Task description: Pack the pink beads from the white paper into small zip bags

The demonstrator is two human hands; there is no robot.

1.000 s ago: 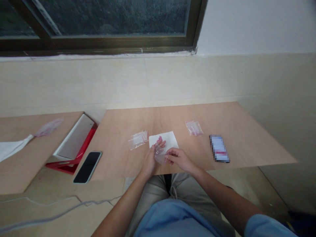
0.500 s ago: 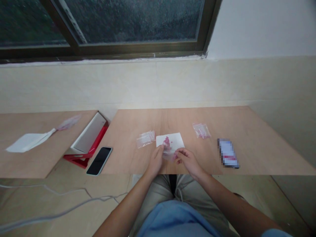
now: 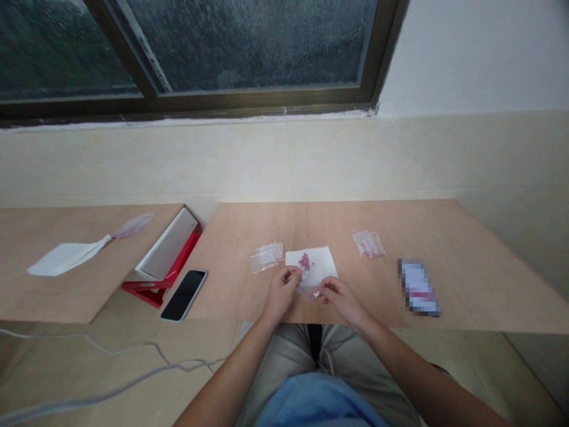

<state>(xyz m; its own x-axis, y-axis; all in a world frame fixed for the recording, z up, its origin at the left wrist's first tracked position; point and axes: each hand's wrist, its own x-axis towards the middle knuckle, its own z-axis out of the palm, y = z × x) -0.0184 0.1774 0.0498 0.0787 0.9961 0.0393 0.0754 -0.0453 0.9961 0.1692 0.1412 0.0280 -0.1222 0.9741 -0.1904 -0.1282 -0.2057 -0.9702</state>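
A white sheet of paper [image 3: 324,264] lies on the table in front of me, with a loose heap of small pink pieces [image 3: 304,261] on it. My left hand [image 3: 283,292] is closed in a pinch at the paper's left edge, just below the heap. What sits between those fingertips is too small to make out. A clear plastic bag [image 3: 309,292] with some pink in it spans the gap between my hands, over the paper's near edge. Thumb and fingers of my right hand [image 3: 343,298] pinch the bag's right side.
Clear zip bags [image 3: 267,257] lie left of the paper; more bags [image 3: 368,244], with pink in them, lie at right. A dark-screened phone [image 3: 184,295] and a pixelated phone [image 3: 418,287] flank them. A red and white box [image 3: 166,249] stands between the tables. Cables [image 3: 133,379] cross the floor.
My left fingertips have curled into a pinch near the heap. The bag between my hands has shifted slightly, and more of the pink heap shows. The whole view has tilted a little upward.
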